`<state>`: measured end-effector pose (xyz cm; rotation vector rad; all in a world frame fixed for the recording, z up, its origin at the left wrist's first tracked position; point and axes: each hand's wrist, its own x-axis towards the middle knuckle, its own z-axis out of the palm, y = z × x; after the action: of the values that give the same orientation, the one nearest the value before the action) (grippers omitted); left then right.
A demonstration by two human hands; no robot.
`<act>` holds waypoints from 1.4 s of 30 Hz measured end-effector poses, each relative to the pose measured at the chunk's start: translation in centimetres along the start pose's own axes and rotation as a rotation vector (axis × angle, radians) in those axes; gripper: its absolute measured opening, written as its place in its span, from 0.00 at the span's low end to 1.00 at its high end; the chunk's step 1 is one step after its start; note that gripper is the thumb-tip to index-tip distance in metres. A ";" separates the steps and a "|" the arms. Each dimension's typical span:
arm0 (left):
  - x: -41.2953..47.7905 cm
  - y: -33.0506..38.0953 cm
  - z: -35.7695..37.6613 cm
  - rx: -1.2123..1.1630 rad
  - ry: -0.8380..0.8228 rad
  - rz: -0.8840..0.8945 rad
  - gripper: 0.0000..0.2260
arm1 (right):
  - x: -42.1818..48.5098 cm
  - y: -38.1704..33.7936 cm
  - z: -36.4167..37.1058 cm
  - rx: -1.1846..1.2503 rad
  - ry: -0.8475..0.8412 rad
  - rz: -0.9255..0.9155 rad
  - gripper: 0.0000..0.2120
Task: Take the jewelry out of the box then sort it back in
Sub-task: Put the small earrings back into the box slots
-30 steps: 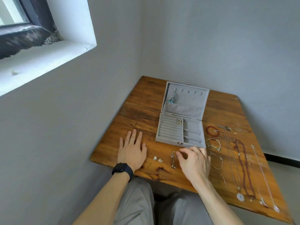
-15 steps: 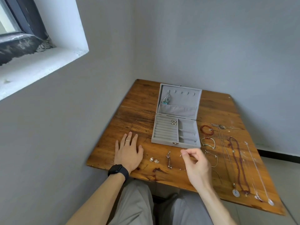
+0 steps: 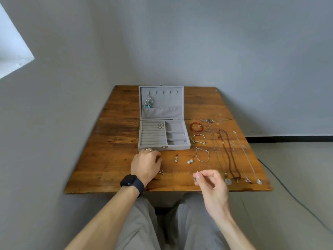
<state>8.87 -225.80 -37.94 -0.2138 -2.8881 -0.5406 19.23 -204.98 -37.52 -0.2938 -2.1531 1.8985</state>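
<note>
The grey jewelry box (image 3: 178, 147) lies open mid-table, its lid (image 3: 162, 94) upright with a dangling blue earring pair (image 3: 148, 103) hooked inside. A small clover pair (image 3: 161, 125) sits in the ring rows. My left hand (image 3: 146, 164) rests on the table just in front of the box, fingers curled down; what is under its fingertips is hidden. My right hand (image 3: 210, 184) hovers above the table's front edge and pinches a tiny earring (image 3: 195, 179) between thumb and forefinger. A drop earring (image 3: 176, 158), a pearl pair (image 3: 190, 161) and small studs (image 3: 161, 171) lie between the hands.
Right of the box lie a red bead bracelet (image 3: 196, 126), thin bracelets (image 3: 198, 138) and several long necklaces (image 3: 228, 156) reaching the front edge of the wooden table (image 3: 111, 141). Grey walls close in on the left and behind.
My left hand went from lying flat to curling its fingers in front of the box. My right hand lifted off the table and drew back, pinching a tiny earring. The view swung left.
</note>
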 end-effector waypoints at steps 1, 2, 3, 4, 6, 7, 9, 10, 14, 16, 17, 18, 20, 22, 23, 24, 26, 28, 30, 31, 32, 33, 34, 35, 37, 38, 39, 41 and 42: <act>0.1 0.2 0.2 0.001 0.000 -0.017 0.12 | -0.1 -0.1 -0.4 0.008 0.005 -0.009 0.03; 0.2 0.3 0.4 -0.003 0.002 -0.029 0.11 | -0.1 -0.2 -0.8 0.015 0.008 -0.018 0.03; 0.3 0.3 0.5 -0.008 0.004 -0.037 0.10 | -0.1 -0.3 -1.1 0.020 0.009 -0.027 0.03; 0.3 0.3 0.6 -0.012 0.008 -0.039 0.09 | -0.1 -0.5 -1.4 0.023 0.008 -0.032 0.03; 0.4 0.1 0.5 -0.023 0.013 -0.040 0.08 | 0.0 -0.7 -1.7 0.032 0.000 -0.035 0.05; 0.4 0.0 0.4 -0.037 0.010 -0.043 0.07 | 0.0 -0.9 -1.8 0.038 -0.007 -0.039 0.06; 0.4 -0.3 0.1 -0.104 -0.007 -0.074 0.07 | 0.2 -1.2 -1.8 0.053 -0.019 -0.058 0.06; 0.5 -0.4 -0.2 -0.167 -0.013 -0.102 0.06 | 0.4 -1.3 -1.7 0.051 -0.022 -0.073 0.06; 0.5 -1.5 -1.8 -0.465 0.058 -0.197 0.03 | 1.2 -1.9 -1.2 0.019 -0.047 -0.126 0.07; 0.4 -2.4 -2.7 -0.550 0.137 -0.242 0.03 | 1.9 -2.1 -0.7 0.001 -0.060 -0.140 0.07; 0.3 -3.0 -3.2 -0.580 0.177 -0.269 0.03 | 2.2 -2.3 -0.4 -0.010 -0.066 -0.146 0.08; 0.4 -3.6 -3.5 -0.608 0.214 -0.301 0.03 | 2.6 -2.4 0.0 -0.022 -0.073 -0.151 0.08; 0.4 -5.0 -4.1 -0.660 0.279 -0.380 0.04 | 3.5 -2.7 0.8 -0.041 -0.097 -0.164 0.08; 0.3 -6.4 -4.3 -0.688 0.330 -0.451 0.05 | 4.4 -3.1 1.9 -0.079 -0.138 -0.193 0.09; 0.2 -7.1 -4.3 -0.688 0.342 -0.482 0.06 | 4.8 -3.4 2.5 -0.109 -0.164 -0.207 0.09; 0.2 -7.8 -4.3 -0.677 0.345 -0.509 0.07 | 5.3 -3.6 3.1 -0.141 -0.187 -0.217 0.09; -0.1 -9.0 -4.0 -0.645 0.337 -0.548 0.08 | 6.2 -4.2 4.4 -0.217 -0.208 -0.252 0.08; -0.6 -9.9 -3.3 -0.612 0.321 -0.572 0.07 | 7.4 -4.7 5.5 -0.302 -0.206 -0.309 0.07; -1.3 -10.5 -2.5 -0.533 0.302 -0.584 0.07 | 8.6 -5.1 6.7 -0.363 -0.221 -0.335 0.06; -1.5 -10.5 -2.3 -0.503 0.293 -0.588 0.07 | 9.2 -5.1 7.2 -0.384 -0.228 -0.351 0.06; -1.6 -10.6 -2.1 -0.492 0.287 -0.592 0.07 | 9.8 -5.1 7.8 -0.404 -0.232 -0.372 0.06; -1.6 -10.6 -2.1 -0.492 0.285 -0.595 0.07 | 10.4 -5.0 8.3 -0.425 -0.234 -0.388 0.06; -1.5 -10.6 -2.2 -0.496 0.286 -0.596 0.07 | 10.9 -4.9 8.8 -0.453 -0.240 -0.398 0.06; -1.4 -10.6 -2.3 -0.498 0.290 -0.594 0.07 | 11.4 -4.8 9.2 -0.487 -0.254 -0.409 0.06; -1.5 -10.5 -2.5 -0.492 0.298 -0.574 0.07 | 12.4 -4.5 10.0 -0.558 -0.288 -0.434 0.06; -1.6 -10.5 -2.5 -0.490 0.303 -0.560 0.07 | 12.9 -4.3 10.4 -0.590 -0.302 -0.436 0.06; -1.6 -10.4 -2.6 -0.490 0.310 -0.549 0.07 | 13.5 -4.0 10.9 -0.626 -0.314 -0.435 0.06; -1.7 -10.4 -2.6 -0.486 0.321 -0.535 0.08 | 14.5 -3.4 11.7 -0.691 -0.329 -0.461 0.06; -1.7 -10.4 -2.6 -0.482 0.325 -0.529 0.08 | 15.0 -3.2 12.2 -0.720 -0.336 -0.481 0.06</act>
<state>9.07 -236.56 -39.47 0.5392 -2.4338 -1.2269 1.15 -212.07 -34.93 0.4201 -2.7392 0.9203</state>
